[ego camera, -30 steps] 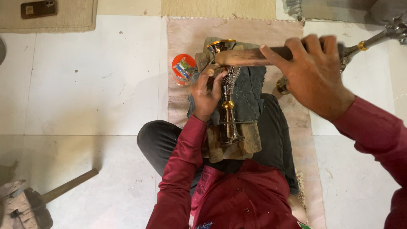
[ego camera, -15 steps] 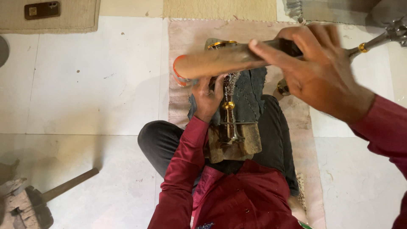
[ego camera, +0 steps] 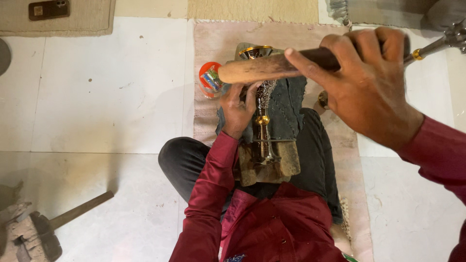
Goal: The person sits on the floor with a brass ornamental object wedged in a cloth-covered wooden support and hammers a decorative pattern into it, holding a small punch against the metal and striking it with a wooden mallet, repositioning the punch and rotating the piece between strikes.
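1. While sitting cross-legged on the pale tiled floor (ego camera: 97, 97), wearing a dark red long-sleeved shirt (ego camera: 272, 228) and dark trousers (ego camera: 184, 165).
2. Raised closest to the camera, the right hand (ego camera: 369, 87), fingers wrapping tightly round the dark grip of a long wooden-handled tool (ego camera: 262, 70), the pale rounded end pointing left above the lap, a metal shaft with a brass ring (ego camera: 427, 48) sticking out to the right.
3. Lying along the lap, an ornate silver-coloured metal stem with gold bands (ego camera: 263, 121), resting on a folded dark grey cloth (ego camera: 289, 106) and a worn brown wooden block (ego camera: 269, 167).
4. Closing on the upper part of that stem from its left side, the left hand (ego camera: 236, 109), fingers curling against the metal, steadying it.
5. Standing just left of the cloth, on a faded pink woven mat (ego camera: 218, 43), a small orange round container (ego camera: 209, 78).
6. Lying at the lower left on the tiles, a hammer with a wooden handle (ego camera: 77, 211).
7. Resting farthest away, top left, a dark rectangular phone (ego camera: 48, 8) on a beige mat (ego camera: 82, 24).
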Demonstrator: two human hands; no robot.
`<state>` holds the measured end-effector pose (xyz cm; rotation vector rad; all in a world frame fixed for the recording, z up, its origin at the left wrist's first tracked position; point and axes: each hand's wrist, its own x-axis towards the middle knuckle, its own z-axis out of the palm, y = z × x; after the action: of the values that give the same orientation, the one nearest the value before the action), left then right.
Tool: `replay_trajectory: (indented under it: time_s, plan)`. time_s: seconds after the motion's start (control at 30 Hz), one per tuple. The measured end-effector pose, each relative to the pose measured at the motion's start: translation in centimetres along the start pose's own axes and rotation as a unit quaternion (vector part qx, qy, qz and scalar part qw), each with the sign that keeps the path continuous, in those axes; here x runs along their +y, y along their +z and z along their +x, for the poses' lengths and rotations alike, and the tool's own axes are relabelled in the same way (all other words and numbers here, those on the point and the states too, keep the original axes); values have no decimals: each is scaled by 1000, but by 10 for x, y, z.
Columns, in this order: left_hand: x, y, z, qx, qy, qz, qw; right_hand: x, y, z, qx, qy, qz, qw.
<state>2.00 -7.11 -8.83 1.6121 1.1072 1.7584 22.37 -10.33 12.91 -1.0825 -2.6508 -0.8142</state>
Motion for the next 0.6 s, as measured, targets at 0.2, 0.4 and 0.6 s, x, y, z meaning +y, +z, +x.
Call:
replay_trajectory:
  time_s: [0.2,0.4,0.6]
  plan:
    - [-2,0,1,-12,-7,1,1000,1,8,-2,-3,10,46,999]
    - [-3,-2,1,-18,1,-16,1000,1,11,-2,-7,14,72,997]
    - [-3,-4,1,-22,0,-3,1000,-1,17,-4,-10,6,31,999]
